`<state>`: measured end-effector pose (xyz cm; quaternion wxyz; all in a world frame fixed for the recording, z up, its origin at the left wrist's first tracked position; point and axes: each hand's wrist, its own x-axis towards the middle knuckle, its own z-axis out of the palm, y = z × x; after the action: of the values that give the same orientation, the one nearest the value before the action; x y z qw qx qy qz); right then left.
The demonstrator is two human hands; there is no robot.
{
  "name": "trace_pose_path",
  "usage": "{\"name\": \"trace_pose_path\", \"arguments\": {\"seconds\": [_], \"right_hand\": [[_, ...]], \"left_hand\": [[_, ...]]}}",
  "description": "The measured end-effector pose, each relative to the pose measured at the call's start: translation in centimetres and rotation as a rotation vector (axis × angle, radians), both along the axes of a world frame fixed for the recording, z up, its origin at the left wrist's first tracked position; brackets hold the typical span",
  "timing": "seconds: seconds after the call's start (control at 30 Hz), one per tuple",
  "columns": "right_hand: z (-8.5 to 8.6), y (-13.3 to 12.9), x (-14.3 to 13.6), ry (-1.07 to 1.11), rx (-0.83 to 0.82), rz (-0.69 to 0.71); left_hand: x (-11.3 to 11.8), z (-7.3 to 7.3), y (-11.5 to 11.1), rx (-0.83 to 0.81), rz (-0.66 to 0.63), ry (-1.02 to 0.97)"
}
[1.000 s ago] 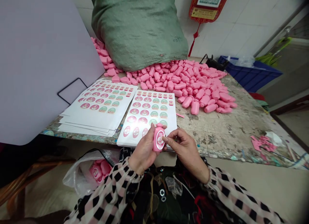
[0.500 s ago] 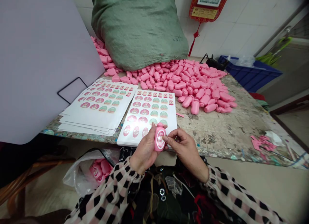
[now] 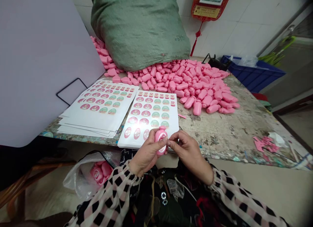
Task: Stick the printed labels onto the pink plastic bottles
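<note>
My left hand (image 3: 148, 152) is wrapped round a small pink plastic bottle (image 3: 160, 134), held upright with its neck at the top. The left thumb lies across an oval pink-and-white sticker (image 3: 162, 149) on the bottle's front and covers part of it. My right hand (image 3: 187, 152) is closed, thumb and curled forefinger together at the bottle's right edge. What those fingertips pinch, if anything, is hidden. Just beyond the hands lies a stack of sticker sheets (image 3: 156, 143) with rows of pink and green labels; the front row's right end shows bare paper.
Many pink bottles (image 3: 198, 108) are heaped under a green sack (image 3: 141, 31). More sticker sheets (image 3: 93, 124) lie left beside a pale panel (image 3: 44, 67). Labelled bottles (image 3: 99, 173) sit in a plastic bag below. Pink scraps (image 3: 265, 144) and a blue crate (image 3: 254, 75) are at right.
My left thumb has moved across onto the bottle's sticker. My right thumb has drawn back from the sticker to the bottle's right edge.
</note>
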<state>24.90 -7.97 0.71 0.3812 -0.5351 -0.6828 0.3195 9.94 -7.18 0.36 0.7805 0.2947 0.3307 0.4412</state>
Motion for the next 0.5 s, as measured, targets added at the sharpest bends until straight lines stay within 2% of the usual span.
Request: {"name": "trace_pose_path", "arguments": {"seconds": [0.07,0.17,0.23,0.33,0.4,0.5], "right_hand": [[0.2,0.4,0.8,-0.085,0.024,-0.006],[0.0,1.1,2.0,-0.107,-0.019,-0.095],[-0.3,1.4,2.0,0.0,-0.086,-0.152],[-0.5,0.9,0.7,0.236,-0.159,-0.19],[-0.5,0.4,-0.5,0.346,-0.189,-0.175],[-0.9,0.3,-1.4,0.396,-0.193,-0.121]], "left_hand": [[-0.3,0.0,0.1,-0.012,0.004,-0.019],[-0.6,0.2,0.2,-0.036,0.008,-0.053],[-0.5,0.2,0.2,-0.053,-0.014,-0.059],[0.4,-0.1,-0.1,-0.084,-0.117,-0.038],[0.9,-0.3,-0.4,-0.086,-0.181,-0.018],[0.7,-0.3,-0.8,-0.04,-0.212,0.016]]}}
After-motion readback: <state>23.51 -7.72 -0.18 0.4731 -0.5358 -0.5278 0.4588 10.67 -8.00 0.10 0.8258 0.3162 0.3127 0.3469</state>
